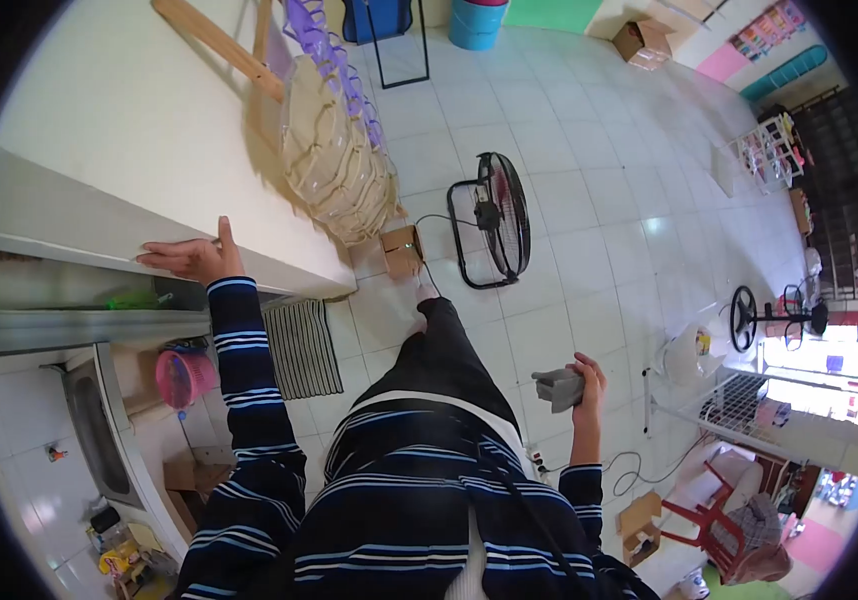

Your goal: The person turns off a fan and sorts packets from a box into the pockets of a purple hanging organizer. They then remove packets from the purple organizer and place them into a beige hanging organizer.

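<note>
My left hand (196, 258) is raised beside the edge of the white wall (249, 235), with its fingers stretched out and nothing in it. Whether it touches the wall edge I cannot tell. On the other side of my body, my right hand (589, 385) has its fingers around a grey folded object (557, 388), whose exact nature is unclear. Both sleeves are dark with blue and white stripes. Between my hands, farther ahead, a small cardboard box (402, 251) sits on the floor near my feet.
A black floor fan (502, 220) stands ahead on the tiled floor, its cable running by the box. Beige hanging bags (334, 150) are at the wall. A striped mat (303, 348), sink (99, 430) and pink basket (185, 377) lie left; a red chair (714, 510) is right.
</note>
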A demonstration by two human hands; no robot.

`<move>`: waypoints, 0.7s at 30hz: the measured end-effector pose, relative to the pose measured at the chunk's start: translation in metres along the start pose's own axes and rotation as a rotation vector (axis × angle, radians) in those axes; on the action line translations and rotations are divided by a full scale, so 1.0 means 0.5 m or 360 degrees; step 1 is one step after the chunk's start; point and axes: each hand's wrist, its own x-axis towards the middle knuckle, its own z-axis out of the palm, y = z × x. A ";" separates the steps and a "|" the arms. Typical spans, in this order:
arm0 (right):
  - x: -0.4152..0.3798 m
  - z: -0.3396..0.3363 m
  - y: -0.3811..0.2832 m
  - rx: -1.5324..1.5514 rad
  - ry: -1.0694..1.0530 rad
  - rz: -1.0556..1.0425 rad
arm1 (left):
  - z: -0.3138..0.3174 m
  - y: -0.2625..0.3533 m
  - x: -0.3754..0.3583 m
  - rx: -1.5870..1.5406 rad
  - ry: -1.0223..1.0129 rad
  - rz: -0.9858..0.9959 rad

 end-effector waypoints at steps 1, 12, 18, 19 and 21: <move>0.018 0.017 -0.003 -0.0017 -0.0025 -0.0012 | -0.001 0.001 0.005 -0.0017 0.0012 0.0033; 0.072 0.144 -0.045 -0.0237 -0.0299 -0.0129 | -0.001 -0.009 0.001 -0.0007 0.0044 0.0190; 0.068 0.124 -0.032 -0.0272 -0.0257 -0.0079 | 0.004 -0.017 0.001 0.0000 0.0058 0.0209; 0.067 0.121 -0.031 -0.0284 -0.0269 -0.0074 | 0.001 -0.013 0.002 -0.0015 0.0067 0.0202; 0.074 0.124 -0.017 -0.0363 -0.0253 -0.0087 | 0.002 -0.011 0.003 -0.0040 0.0077 0.0190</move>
